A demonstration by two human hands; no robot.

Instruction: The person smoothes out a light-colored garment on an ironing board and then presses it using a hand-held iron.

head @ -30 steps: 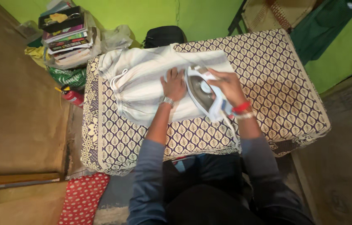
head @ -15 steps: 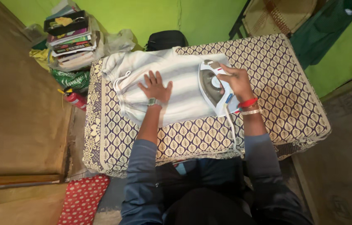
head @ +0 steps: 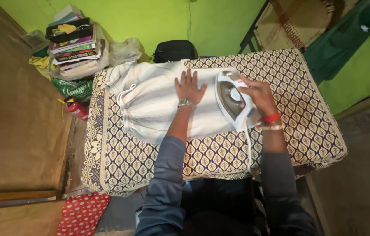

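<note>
Iron (head: 231,99) right of cloth (head: 150,105), seemingly overlapping

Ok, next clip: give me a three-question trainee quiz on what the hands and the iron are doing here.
1. True or false: the left hand lies flat, fingers spread, on the pale striped cloth.
2. Which hand holds the white iron?
3. The iron's soleplate is: A) flat on the cloth; B) tipped up, facing the camera; C) hidden by the patterned cover.

Key: 1 true. 2 the right hand. 3 B.
</note>
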